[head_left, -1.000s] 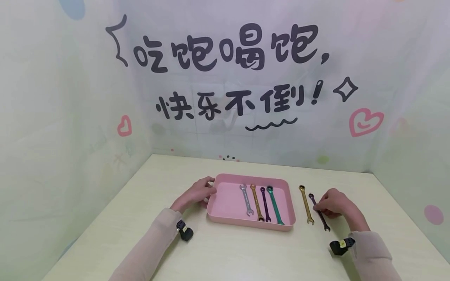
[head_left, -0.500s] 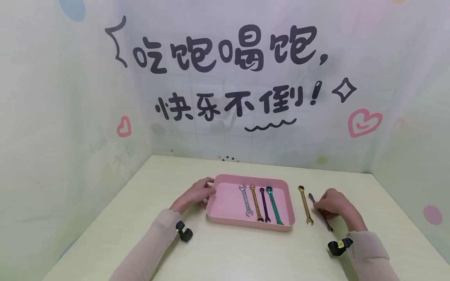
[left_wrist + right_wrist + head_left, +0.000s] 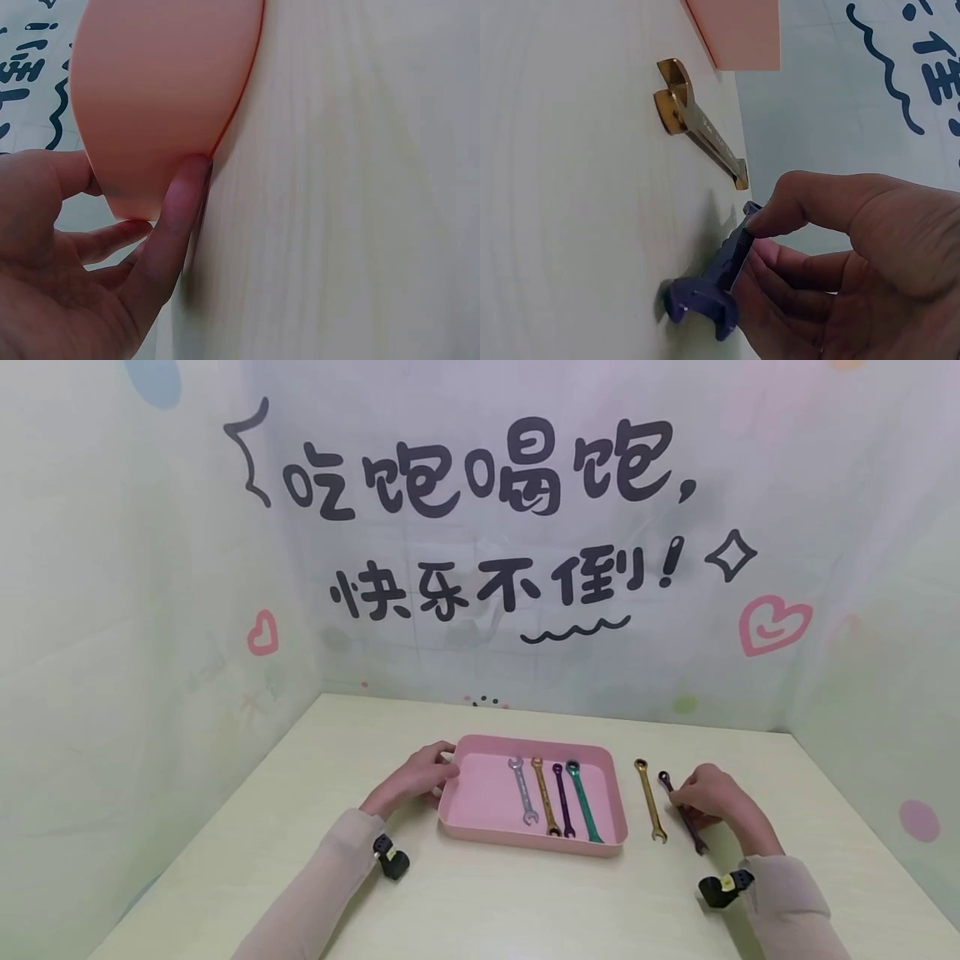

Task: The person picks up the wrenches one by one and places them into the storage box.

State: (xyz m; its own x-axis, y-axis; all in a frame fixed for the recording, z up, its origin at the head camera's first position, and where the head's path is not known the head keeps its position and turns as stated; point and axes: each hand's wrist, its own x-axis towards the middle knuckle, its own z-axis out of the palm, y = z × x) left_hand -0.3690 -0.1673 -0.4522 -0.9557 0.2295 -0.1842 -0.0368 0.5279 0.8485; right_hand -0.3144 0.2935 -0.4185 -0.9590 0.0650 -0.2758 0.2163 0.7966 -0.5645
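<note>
A shallow pink tray (image 3: pixel 480 835) sits on the table, with silver (image 3: pixel 524 793), orange-gold (image 3: pixel 546 797), purple (image 3: pixel 564 802) and green (image 3: pixel 584 802) wrenches side by side in its right half. My left hand (image 3: pixel 415 777) holds the tray's left end; in the left wrist view the thumb (image 3: pixel 176 214) presses on its wall and the fingers curl at the other side. To the right of the tray, my right hand (image 3: pixel 712 797) pinches a dark purple wrench (image 3: pixel 731 259) between thumb and fingers, its open-end jaw towards the right wrist camera and tilted over the table.
A gold wrench (image 3: pixel 650 802) lies on the table (image 3: pixel 525 910) between the tray and the right hand. Behind the table hangs a pale printed curtain (image 3: pixel 450 660), with more curtain at both sides.
The purple wrench has turned about its length in my right hand, its near end swinging slightly right and then back. My left hand stays on the tray.
</note>
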